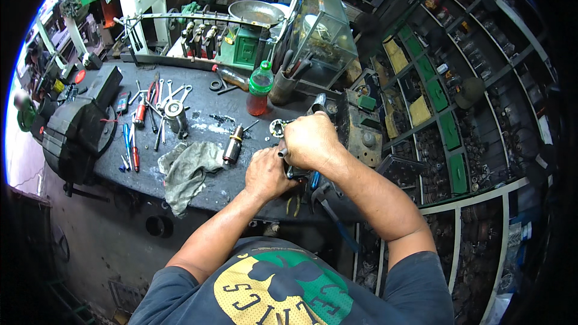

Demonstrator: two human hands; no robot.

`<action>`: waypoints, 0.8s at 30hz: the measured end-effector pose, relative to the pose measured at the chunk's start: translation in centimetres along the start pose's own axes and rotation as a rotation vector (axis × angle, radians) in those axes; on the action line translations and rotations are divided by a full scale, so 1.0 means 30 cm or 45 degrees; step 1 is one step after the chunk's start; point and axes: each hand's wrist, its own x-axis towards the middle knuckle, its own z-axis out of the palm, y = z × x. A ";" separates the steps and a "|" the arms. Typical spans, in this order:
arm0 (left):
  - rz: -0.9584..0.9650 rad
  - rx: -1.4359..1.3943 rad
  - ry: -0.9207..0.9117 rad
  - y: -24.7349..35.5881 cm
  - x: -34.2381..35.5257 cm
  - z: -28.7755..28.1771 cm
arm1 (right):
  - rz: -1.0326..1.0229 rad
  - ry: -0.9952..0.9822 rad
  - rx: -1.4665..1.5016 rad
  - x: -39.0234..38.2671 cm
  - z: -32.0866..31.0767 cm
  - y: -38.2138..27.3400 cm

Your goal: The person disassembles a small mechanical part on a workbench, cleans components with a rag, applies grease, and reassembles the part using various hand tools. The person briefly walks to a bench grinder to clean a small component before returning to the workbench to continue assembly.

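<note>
My right hand is closed in a fist near the bench's right end. The round end of a metal tube pokes out beside its fingers, but the rest of what it grips is hidden. Just left of it, my left hand is curled tight against a dark part that I cannot make out. A round metal ring part lies just beyond both hands. Left of them rests a motor armature with a thin shaft. A blue-handled tool and a hammer lie close below the right hand.
On the dark workbench are a grey rag, a metal can-shaped part, several wrenches and screwdrivers. A bottle of red liquid stands by a tool holder. A black bench vise sits at left; parts shelves rise at right.
</note>
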 end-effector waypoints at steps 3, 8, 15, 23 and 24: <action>-0.046 0.017 -0.046 0.009 0.003 -0.022 | -0.324 0.006 -0.037 -0.031 -0.031 0.077; 0.372 -0.173 0.264 -0.060 -0.012 0.006 | -0.536 0.188 0.129 -0.201 -0.071 0.071; 0.506 -0.579 0.239 -0.102 -0.073 0.040 | -0.731 0.303 0.117 -0.212 -0.033 0.043; 0.519 -0.450 0.421 -0.073 -0.054 0.046 | -0.708 0.070 -0.093 -0.167 -0.114 0.058; 0.507 -0.458 0.391 -0.060 -0.058 0.032 | -0.543 -0.129 0.014 -0.167 -0.116 0.046</action>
